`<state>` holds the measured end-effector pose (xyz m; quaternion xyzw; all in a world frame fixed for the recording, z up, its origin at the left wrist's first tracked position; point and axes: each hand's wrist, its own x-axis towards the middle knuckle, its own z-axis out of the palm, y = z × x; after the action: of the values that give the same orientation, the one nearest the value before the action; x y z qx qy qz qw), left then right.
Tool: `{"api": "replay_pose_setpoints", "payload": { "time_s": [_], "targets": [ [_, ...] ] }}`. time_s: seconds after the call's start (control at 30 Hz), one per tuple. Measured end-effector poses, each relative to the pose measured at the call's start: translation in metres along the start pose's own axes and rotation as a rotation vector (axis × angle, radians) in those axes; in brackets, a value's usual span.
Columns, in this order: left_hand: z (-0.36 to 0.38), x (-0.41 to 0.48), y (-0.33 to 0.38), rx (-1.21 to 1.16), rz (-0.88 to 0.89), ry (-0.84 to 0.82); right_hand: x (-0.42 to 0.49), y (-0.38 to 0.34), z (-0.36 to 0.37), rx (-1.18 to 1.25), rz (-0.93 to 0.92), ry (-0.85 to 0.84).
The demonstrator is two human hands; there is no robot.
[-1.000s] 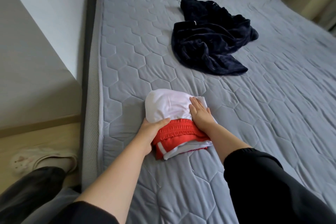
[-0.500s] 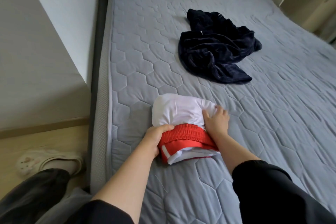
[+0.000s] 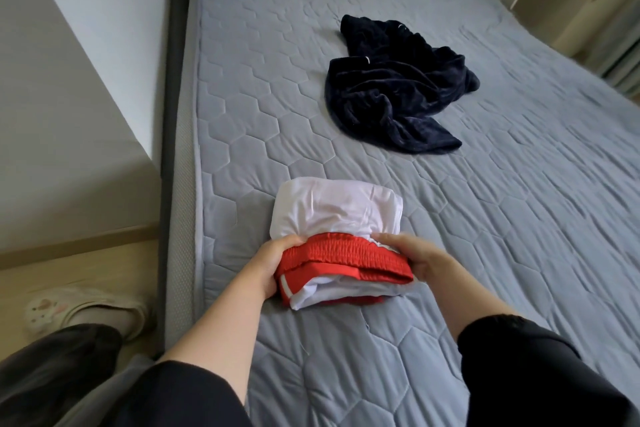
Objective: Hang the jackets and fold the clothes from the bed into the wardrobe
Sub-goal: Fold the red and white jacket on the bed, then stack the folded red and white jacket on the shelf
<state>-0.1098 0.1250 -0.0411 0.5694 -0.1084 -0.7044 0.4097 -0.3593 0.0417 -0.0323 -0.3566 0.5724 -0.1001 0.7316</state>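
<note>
left hand (image 3: 273, 262) and right hand (image 3: 412, 255) grip opposite ends of the folded red-and-white garment (image 3: 341, 243), fingers curled around its red waistband. bundle sits on the bed (image 3: 485, 218) near its left edge; dark jacket (image 3: 394, 94) lies crumpled well apart, further up

Head-worn view, angled down, bed (image 3: 450, 253) close

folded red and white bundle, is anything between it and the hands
Nothing visible: the left hand grips the bundle's left end and the right hand its right end. The dark blue garment lies apart, farther up the bed.
</note>
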Motion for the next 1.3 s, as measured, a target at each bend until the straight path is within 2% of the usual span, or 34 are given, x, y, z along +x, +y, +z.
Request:
{"api": "replay_pose_setpoints", "payload": {
  "time_s": [0.1, 0.3, 0.47, 0.63, 0.8, 0.9, 1.0, 1.1, 1.23, 1.3],
  "targets": [
    [-0.003, -0.012, 0.001, -0.042, -0.049, -0.06, -0.015, -0.001, 0.012, 0.088, -0.044, -0.032],
    [-0.001, -0.059, 0.011, -0.285, -0.124, -0.126, -0.054, -0.039, 0.052, 0.204, -0.145, -0.032],
    [-0.02, -0.113, 0.041, -0.33, 0.02, -0.055, -0.091, -0.076, 0.106, 0.219, -0.22, -0.056],
    [-0.069, -0.169, 0.079, -0.323, 0.188, 0.138, -0.111, -0.101, 0.195, 0.15, -0.32, -0.053],
    [-0.158, -0.23, 0.097, -0.39, 0.247, 0.364, -0.115, -0.121, 0.314, 0.093, -0.334, -0.205],
    [-0.225, -0.275, 0.103, -0.427, 0.285, 0.431, -0.11, -0.128, 0.404, 0.02, -0.302, -0.282],
    [-0.297, -0.32, 0.106, -0.482, 0.433, 0.468, -0.104, -0.128, 0.505, -0.056, -0.275, -0.373],
    [-0.366, -0.367, 0.11, -0.538, 0.637, 0.432, -0.102, -0.117, 0.614, -0.113, -0.241, -0.469],
    [-0.465, -0.436, 0.112, -0.529, 0.742, 0.645, -0.102, -0.101, 0.756, -0.203, -0.218, -0.538],
    [-0.509, -0.479, 0.104, -0.598, 0.712, 0.759, -0.121, -0.094, 0.818, -0.301, -0.195, -0.591]
  ]
}}
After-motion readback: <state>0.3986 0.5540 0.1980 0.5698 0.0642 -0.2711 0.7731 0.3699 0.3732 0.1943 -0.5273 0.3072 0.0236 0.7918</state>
